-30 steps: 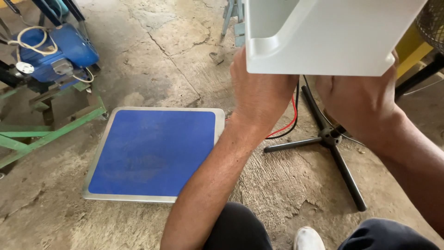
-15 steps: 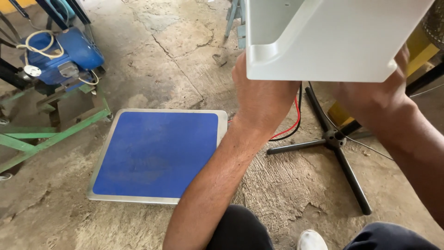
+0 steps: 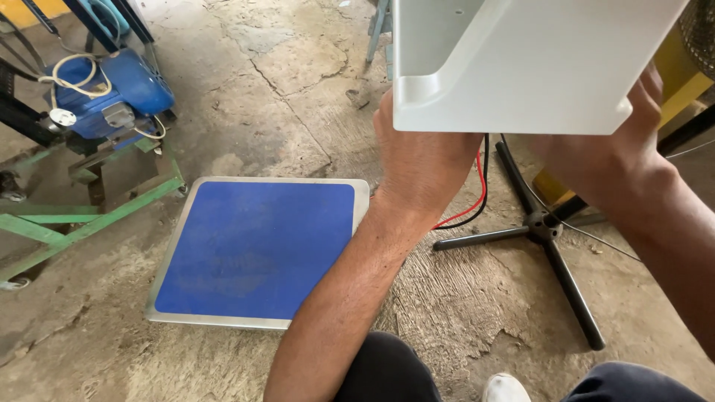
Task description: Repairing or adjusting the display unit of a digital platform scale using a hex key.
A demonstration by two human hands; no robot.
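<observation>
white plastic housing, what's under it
Both hands grip the white plastic housing from below: left hand, right hand. Red and black wires and a black cross-shaped stand lie on the concrete floor; fingertips are covered.

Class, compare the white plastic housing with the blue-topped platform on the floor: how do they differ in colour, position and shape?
The white plastic housing is plain white; the blue-topped platform is blue with a metal rim. The housing is held up by the left hand and right hand; the platform lies on the concrete floor, untouched. The housing has raised walls and a moulded step; the platform is a thin slab. Both have rounded corners.
</observation>
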